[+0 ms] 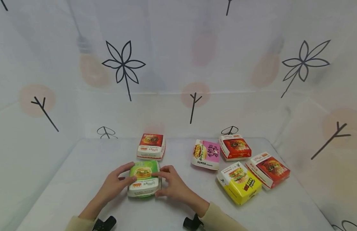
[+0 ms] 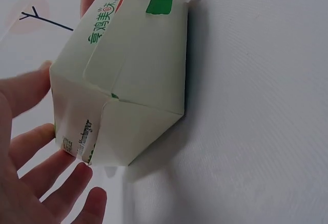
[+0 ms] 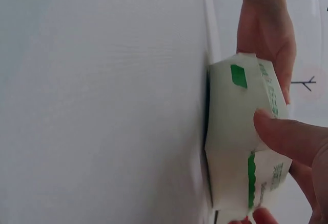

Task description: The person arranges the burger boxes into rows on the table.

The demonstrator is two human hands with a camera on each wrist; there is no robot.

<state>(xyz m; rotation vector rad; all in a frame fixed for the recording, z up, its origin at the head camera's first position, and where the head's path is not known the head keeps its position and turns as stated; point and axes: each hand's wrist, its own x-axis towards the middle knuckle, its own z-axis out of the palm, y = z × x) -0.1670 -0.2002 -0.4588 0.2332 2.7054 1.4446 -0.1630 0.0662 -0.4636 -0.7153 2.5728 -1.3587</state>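
Note:
A green-and-white burger box (image 1: 145, 183), its lid printed with a burger, sits on the table between my two hands. My left hand (image 1: 117, 180) holds its left side, thumb on the lid and index finger at the far corner. In the left wrist view, the other fingers (image 2: 48, 175) are spread beside the box end. My right hand (image 1: 174, 184) grips the right side, with its thumb low on the near face and index finger over the lid. The right wrist view shows that thumb (image 3: 292, 131) against the pale front of the box (image 3: 233, 111).
Behind the green box stands a red-and-white burger box (image 1: 151, 146). To the right are a pink box (image 1: 205, 154), a yellow box (image 1: 239, 183) and two more red ones, one at the back (image 1: 235, 147) and one at the right (image 1: 269, 170). A patterned cloth (image 1: 167, 64) hangs behind the table.

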